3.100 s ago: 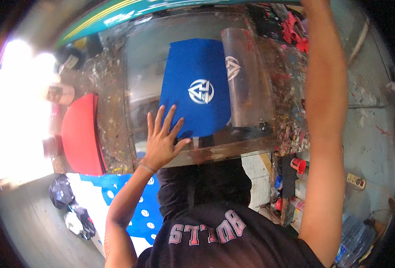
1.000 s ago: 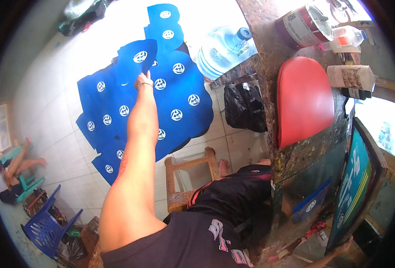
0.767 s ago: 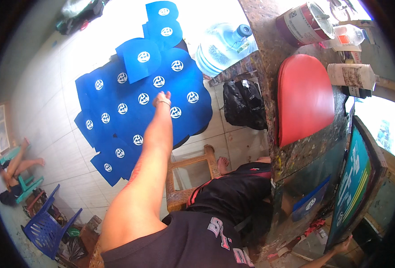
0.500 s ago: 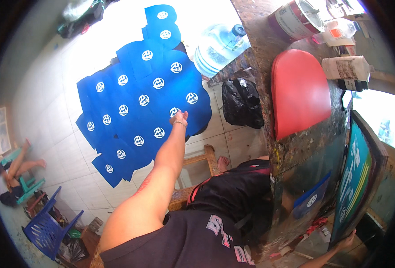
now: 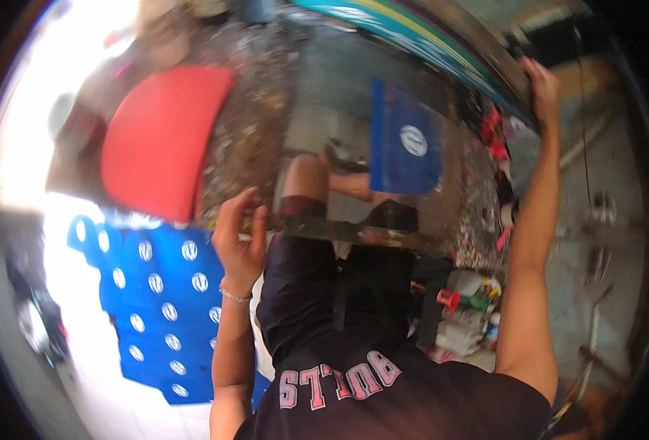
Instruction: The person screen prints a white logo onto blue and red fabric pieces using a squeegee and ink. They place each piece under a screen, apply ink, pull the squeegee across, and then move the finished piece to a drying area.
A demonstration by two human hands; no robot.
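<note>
My right hand (image 5: 544, 92) grips the edge of a tilted screen-printing frame (image 5: 442, 48) with a dark border and a teal and yellow mesh. My left hand (image 5: 240, 238) is raised beside the near edge of the worktable, its fingers apart and slightly curled, with nothing seen in them. On the dark, glossy tabletop (image 5: 332, 110) lies one rounded blue piece (image 5: 390, 150) with a white round emblem. A stack of rounded red pieces (image 5: 163, 139) rests left of it. Many printed blue pieces (image 5: 189, 275) spread over the floor at lower left.
Several bottles and cans (image 5: 460, 334) sit below the table on the right. Red and white rags or scraps (image 5: 493, 136) crowd the table's right side. A motorbike-like shape (image 5: 38, 315) shows blurred at far left.
The view has swung right toward the table. My left hand has moved from above the floor pieces to the table's near edge and spread its fingers. My right hand still holds the frame.
</note>
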